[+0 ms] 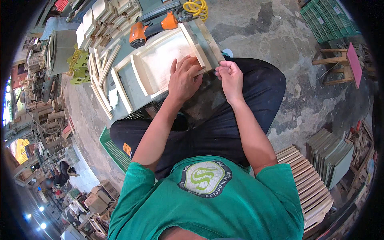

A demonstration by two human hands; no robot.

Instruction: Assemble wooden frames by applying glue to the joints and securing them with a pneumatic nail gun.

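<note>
A shallow pale wooden frame point(140, 76) with a thin panel point(166, 60) inside lies on a grey-green work surface point(127, 82) before me. My left hand point(185, 80) is at the frame's near right corner, its fingers curled over the panel. Something orange point(196, 61) shows behind those fingers, too covered to name. My right hand point(230, 80) is closed in a pinch beside the near end of a wooden strip point(212, 44) along the right edge. What that pinch holds, if anything, is hidden. An orange and black nail gun point(156, 29) rests across the frame's far side.
Loose wooden strips point(105, 68) lie left of the frame, with stacked wooden pieces point(106, 20) behind. A yellow coiled hose point(196, 9) is at the far edge. Green crates point(328, 20), a pink-topped stool point(353, 64) and slatted wood point(302, 180) stand to the right.
</note>
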